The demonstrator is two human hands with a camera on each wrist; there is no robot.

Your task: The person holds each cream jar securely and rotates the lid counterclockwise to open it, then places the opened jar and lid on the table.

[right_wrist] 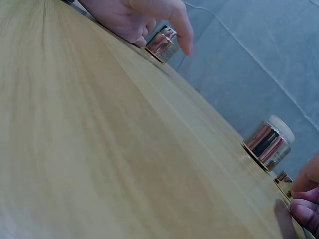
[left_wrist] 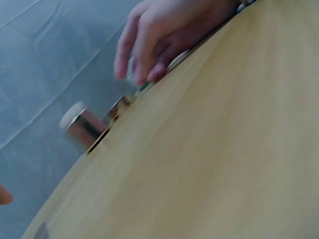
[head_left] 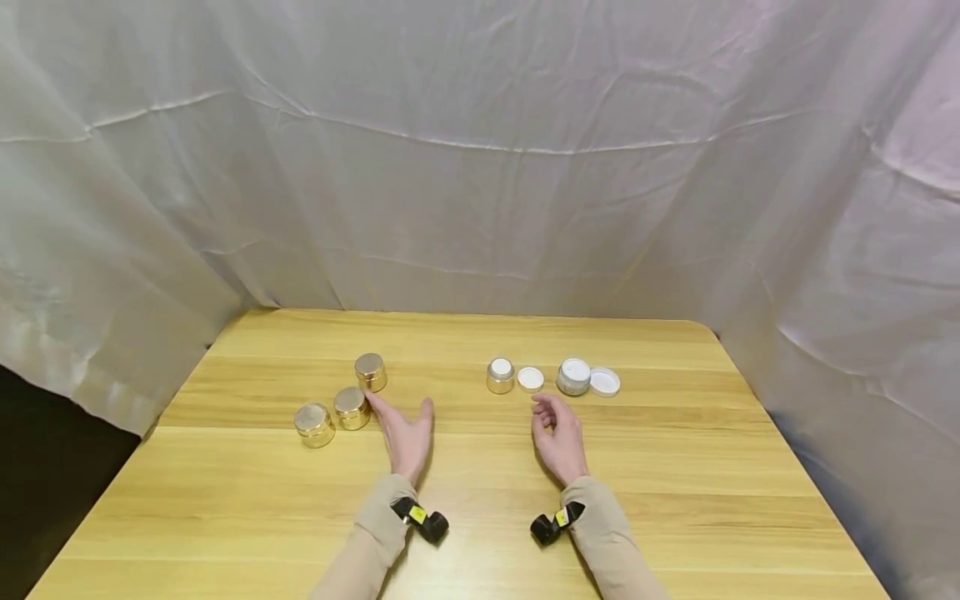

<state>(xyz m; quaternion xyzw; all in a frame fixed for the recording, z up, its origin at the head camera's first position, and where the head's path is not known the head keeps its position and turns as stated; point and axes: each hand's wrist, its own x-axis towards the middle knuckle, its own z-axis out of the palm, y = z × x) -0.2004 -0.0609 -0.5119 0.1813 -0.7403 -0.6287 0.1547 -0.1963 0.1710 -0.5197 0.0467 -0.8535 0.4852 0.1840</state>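
My left hand (head_left: pixel 408 437) is over the table, fingers extended and thumb spread wide, its fingertips right beside the middle one of three gold lidded jars (head_left: pixel 352 408). The others are a back gold jar (head_left: pixel 371 372) and a left gold jar (head_left: pixel 314 425). On the right, my right hand (head_left: pixel 558 437) has loosely bent fingers and grips nothing. Just beyond it stands a lidless silver-grey jar (head_left: pixel 573 379) with a white top, its white-lined lid (head_left: pixel 604 382) lying against it. A small lidless gold jar (head_left: pixel 500 379) stands further left, beside another white-lined lid (head_left: pixel 530 380).
The things stand on a wood-grain table (head_left: pixel 480 517) with a rounded far corner. A pale curtain (head_left: pixel 480 208) hangs behind it and along both sides. Each sleeve carries a black wrist camera, such as the left wrist camera (head_left: pixel 427 523).
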